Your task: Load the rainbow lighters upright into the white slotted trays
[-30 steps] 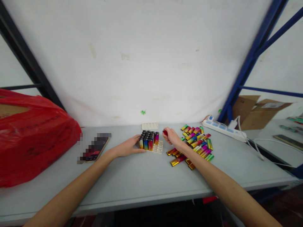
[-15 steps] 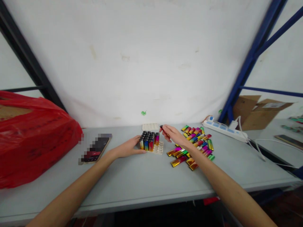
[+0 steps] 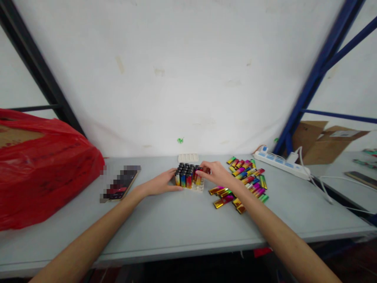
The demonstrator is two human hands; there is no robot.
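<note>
Curving wide, the left hand (image 3: 160, 184) cups shiny, many-coloured, black-topped lighters (image 3: 183, 179) standing in a pale, bumpy tray (image 3: 198, 188); the right hand (image 3: 215, 173) pinches a shiny red-and-yellow lighter (image 3: 198, 180) at its right side, near a messy, bright lighter pile (image 3: 249, 179).

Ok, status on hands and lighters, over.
Left hand cupped at upright lighters. Right hand gripping a lighter at the tray. Pile to the right, seemingly not blocking.

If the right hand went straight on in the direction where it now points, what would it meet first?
Probably the upright black-topped lighters in the pale tray, immediately left of the right hand; whether they touch is hard to judge.
</note>
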